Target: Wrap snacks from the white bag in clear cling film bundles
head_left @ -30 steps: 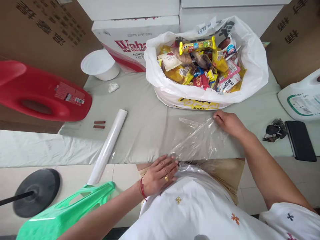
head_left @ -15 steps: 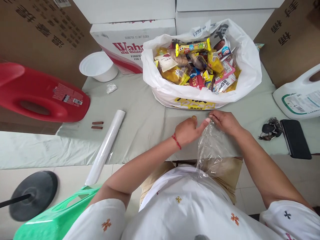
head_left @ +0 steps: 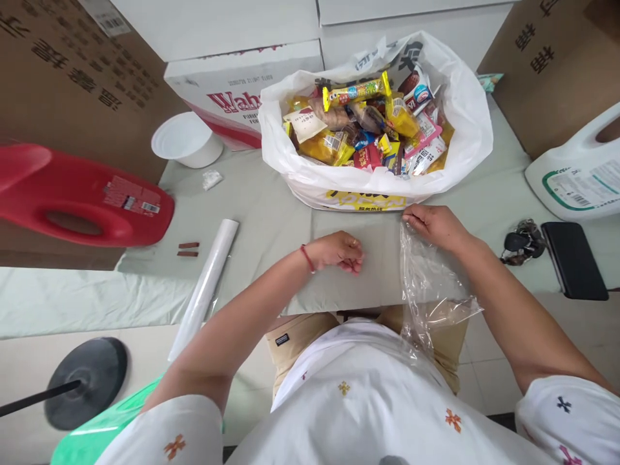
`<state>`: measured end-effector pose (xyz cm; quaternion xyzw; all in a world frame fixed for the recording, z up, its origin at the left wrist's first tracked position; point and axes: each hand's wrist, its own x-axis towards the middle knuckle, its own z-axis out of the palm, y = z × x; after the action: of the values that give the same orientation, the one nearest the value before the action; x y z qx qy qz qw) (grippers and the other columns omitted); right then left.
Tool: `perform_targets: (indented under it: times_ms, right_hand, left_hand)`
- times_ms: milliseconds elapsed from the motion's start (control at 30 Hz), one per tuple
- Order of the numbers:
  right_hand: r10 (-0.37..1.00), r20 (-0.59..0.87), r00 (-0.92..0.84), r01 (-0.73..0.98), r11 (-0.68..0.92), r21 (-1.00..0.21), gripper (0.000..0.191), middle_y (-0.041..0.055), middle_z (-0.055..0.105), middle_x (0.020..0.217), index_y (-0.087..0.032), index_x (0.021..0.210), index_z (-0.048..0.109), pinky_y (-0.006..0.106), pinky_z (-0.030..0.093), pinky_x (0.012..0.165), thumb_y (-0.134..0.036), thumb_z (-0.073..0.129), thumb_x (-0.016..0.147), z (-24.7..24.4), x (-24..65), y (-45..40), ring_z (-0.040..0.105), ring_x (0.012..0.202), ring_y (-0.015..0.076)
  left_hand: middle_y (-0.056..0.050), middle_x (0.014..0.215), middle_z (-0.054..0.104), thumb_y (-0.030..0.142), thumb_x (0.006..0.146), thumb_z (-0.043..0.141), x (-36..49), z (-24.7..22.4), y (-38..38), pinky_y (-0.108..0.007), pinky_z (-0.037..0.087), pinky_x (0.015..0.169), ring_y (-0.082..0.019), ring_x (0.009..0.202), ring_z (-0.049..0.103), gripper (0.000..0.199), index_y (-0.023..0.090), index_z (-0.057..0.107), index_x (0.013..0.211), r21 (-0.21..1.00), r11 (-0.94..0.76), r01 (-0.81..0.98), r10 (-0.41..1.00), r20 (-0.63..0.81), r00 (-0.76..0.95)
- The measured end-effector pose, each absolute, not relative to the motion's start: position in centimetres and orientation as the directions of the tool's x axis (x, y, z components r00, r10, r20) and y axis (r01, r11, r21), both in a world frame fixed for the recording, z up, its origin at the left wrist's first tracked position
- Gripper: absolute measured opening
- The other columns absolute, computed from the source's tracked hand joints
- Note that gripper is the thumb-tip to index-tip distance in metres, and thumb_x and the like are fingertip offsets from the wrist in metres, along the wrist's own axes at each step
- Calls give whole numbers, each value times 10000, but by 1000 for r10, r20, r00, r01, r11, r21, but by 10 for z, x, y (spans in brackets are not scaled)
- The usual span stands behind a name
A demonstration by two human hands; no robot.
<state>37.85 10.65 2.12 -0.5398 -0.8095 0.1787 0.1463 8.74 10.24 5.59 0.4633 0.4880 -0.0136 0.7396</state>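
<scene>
My right hand [head_left: 434, 225] pinches the top edge of a thin clear plastic bag [head_left: 431, 290] between thumb and fingers. The bag hangs crumpled over the table's front edge, down towards my lap. My left hand [head_left: 340, 250], with a red cord at the wrist, hovers over the cloth to the left of the bag, apart from it. Its fingers are curled in, and nothing shows in them. Just beyond both hands stands a white plastic carrier bag [head_left: 285, 184], its mouth wide and filled with packaged snacks [head_left: 363, 129].
Left of my arm lies a white plastic roll [head_left: 206, 284], jutting past the table edge. Further left are two brown strips [head_left: 188, 249], a white bowl [head_left: 186, 139] and a red jug [head_left: 87, 200]. Keys [head_left: 523, 242], a black phone [head_left: 575, 260] and a white jug [head_left: 576, 168] lie right.
My left hand has let go of the clear bag's edge and moved left, its fingers curling. My right hand still grips the bag, which now hangs further right and more spread.
</scene>
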Motion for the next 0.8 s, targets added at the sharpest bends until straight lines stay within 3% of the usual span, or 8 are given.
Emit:
perform_targets:
  times_ms: [67, 167, 233, 300, 500, 667, 800]
  right_hand:
    - [925, 47, -376, 819, 356, -449, 411, 86, 753, 881, -213, 1035, 709, 321, 406, 698, -477, 394, 1021, 19, 376, 108, 636, 746, 238]
    - [922, 63, -382, 818, 369, -441, 419, 90, 759, 894, -205, 1035, 716, 324, 407, 700, -473, 394, 1027, 18, 365, 110, 647, 761, 241]
    - [920, 74, -386, 816, 378, -438, 405, 95, 767, 925, -205, 1035, 722, 330, 409, 706, -459, 407, 1024, 18, 356, 110, 657, 781, 249]
    - [918, 75, -389, 815, 382, -437, 387, 96, 770, 926, -208, 1027, 729, 333, 403, 697, -449, 427, 1019, 20, 349, 110, 657, 776, 254]
    - [905, 67, -421, 832, 414, -369, 396, 114, 785, 998, -192, 1092, 731, 326, 411, 713, -424, 412, 1046, 25, 350, 110, 679, 823, 258]
    - [877, 51, -478, 817, 466, -339, 416, 126, 780, 949, -187, 976, 733, 334, 397, 715, -455, 424, 1051, 21, 354, 115, 688, 849, 275]
    - [883, 32, -469, 832, 454, -319, 446, 126, 780, 933, -203, 957, 732, 350, 404, 705, -488, 402, 1050, 22, 346, 121, 689, 850, 295]
  left_hand:
    - [-18, 600, 667, 250, 774, 776, 79, 58, 102, -195, 420, 515, -117, 558, 669, 232, 149, 603, 658, 695, 580, 425, 498, -716, 490]
    - [14, 515, 552, 512, 851, 746, 98, 56, 92, -221, 293, 438, -89, 438, 528, 477, 173, 528, 595, 739, 563, 372, 576, -673, 465]
    - [45, 442, 434, 692, 849, 687, 125, 52, 83, -252, 259, 424, -72, 369, 381, 628, 203, 451, 533, 741, 547, 390, 587, -671, 453]
    - [53, 391, 365, 748, 821, 681, 153, 47, 74, -273, 254, 422, -78, 349, 328, 687, 233, 373, 486, 738, 497, 456, 612, -671, 419]
    - [31, 458, 513, 324, 837, 776, 156, 42, 74, -232, 325, 469, -79, 409, 458, 448, 184, 490, 522, 761, 448, 469, 618, -643, 452]
    - [73, 464, 431, 382, 683, 890, 80, 51, 97, -192, 263, 439, -46, 413, 379, 384, 156, 592, 595, 750, 553, 363, 488, -644, 589]
    - [46, 521, 506, 365, 583, 962, 44, 48, 114, -190, 272, 434, -44, 441, 401, 396, 141, 639, 632, 725, 593, 349, 475, -666, 575]
